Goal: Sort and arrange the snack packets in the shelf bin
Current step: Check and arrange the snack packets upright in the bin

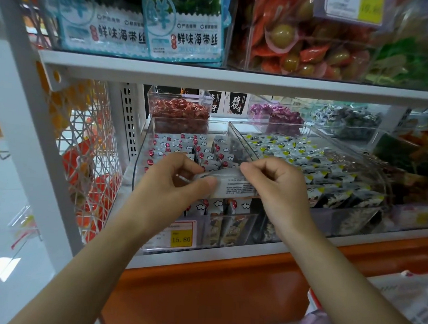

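A clear shelf bin (pixel 144 143) holds rows of small white snack packets (pixel 174 145) with red marks and cloud prints. Over its front half, both hands hold one white packet (pixel 234 185) with printed text facing me. My left hand (pixel 174 182) pinches its left end between thumb and fingers. My right hand (pixel 276 182) pinches its right end, fingers curled. More of the same packets (pixel 220 205) stand below the hands behind the bin's front wall.
A second clear bin (pixel 357 149) on the right holds black-and-white packets with yellow marks. Bins of red (pixel 181 110) and purple (pixel 275 114) sweets stand behind. A yellow price tag (pixel 181 239) reads 15.80. The upper shelf (pixel 212 75) hangs close overhead. A white lattice panel (pixel 89 155) closes the left.
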